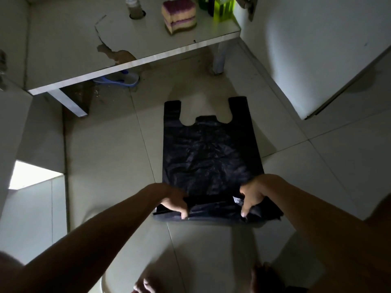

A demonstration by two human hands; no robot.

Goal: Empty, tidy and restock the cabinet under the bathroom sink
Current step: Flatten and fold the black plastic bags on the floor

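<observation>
Head view: no readable writing. Black plastic bag [208, 149] flat on floor [110, 144]; left hand [175, 203] and right hand [251, 196] pinch its folded near edge.

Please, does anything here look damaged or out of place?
Yes. The cabinet shelf has a cracked, peeling surface with a brown patch near its front edge, possibly water damage. A slipper pokes out from beneath it.
</observation>
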